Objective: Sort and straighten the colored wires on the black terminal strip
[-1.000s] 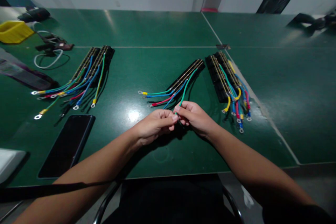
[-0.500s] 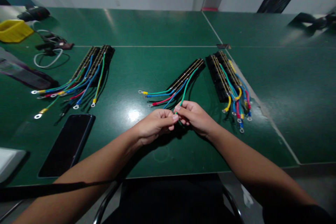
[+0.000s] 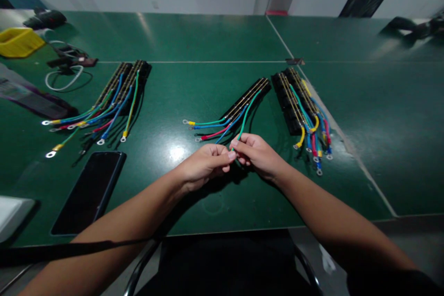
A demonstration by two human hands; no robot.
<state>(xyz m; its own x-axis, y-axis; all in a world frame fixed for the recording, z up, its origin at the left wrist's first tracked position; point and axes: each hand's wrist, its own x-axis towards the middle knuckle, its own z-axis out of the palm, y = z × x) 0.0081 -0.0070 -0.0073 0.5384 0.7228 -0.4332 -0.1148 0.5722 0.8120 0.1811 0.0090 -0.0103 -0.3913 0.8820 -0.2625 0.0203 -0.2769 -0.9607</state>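
My left hand (image 3: 210,164) and my right hand (image 3: 256,153) meet near the middle of the table, both closed in a pinch on a green wire (image 3: 244,118). The wire runs up to a black terminal strip (image 3: 247,97) with brass-coloured bars, which lies slanted on the table just beyond my hands. My fingers hide the wire's near end. From the same strip, other wires fan out to the left: a green one with a yellow-sleeved ring lug (image 3: 188,122), blue ones, and one with a red-sleeved ring lug (image 3: 201,138).
More wired strips lie at the left (image 3: 120,85) and right (image 3: 294,101), ring lugs toward me. A phone (image 3: 88,193) rests front left, beside a white object (image 3: 14,215). Farther back are a yellow bin (image 3: 21,42), a coiled cable (image 3: 64,84) and a power drill (image 3: 45,18).
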